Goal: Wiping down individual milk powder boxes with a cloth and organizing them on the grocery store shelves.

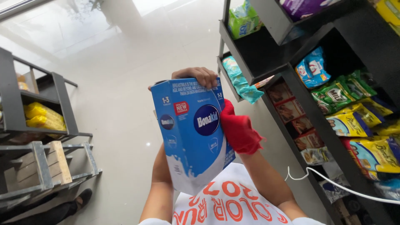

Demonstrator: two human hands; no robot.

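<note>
Two hands are on one blue and white box [193, 133], which stands upright near the middle of the view, its white base at the six o'clock end and its top at twelve o'clock. The left hand [196, 77] comes up from behind the box and grips its top edge; the fingers [204, 76] curl tightly over that edge at twelve o'clock, while the palm is hidden behind the cardboard. The right hand [238, 131] is wrapped in a red cloth [241, 135] and presses against the box's side at three o'clock. How far those covered fingers are spread or bent cannot be told, since the cloth hides them; the cloth touches the box's edge.

At three o'clock from the box stands a dark shelf unit [300, 93]. Its compartments hold yellow packets [368, 137], green packets [339, 93] above them, a blue pouch [312, 68] toward one o'clock, and brown packets [291, 110] just beside the red cloth. A light blue bag [241, 81] hangs off a lower shelf near the left hand, toward one o'clock. A white cable [333, 183] runs across the shelf front at four o'clock.

At nine o'clock, well apart from the box, a second dark rack [37, 125] carries yellow bags [41, 116]. The pale floor [121, 83] lies beneath everything.
</note>
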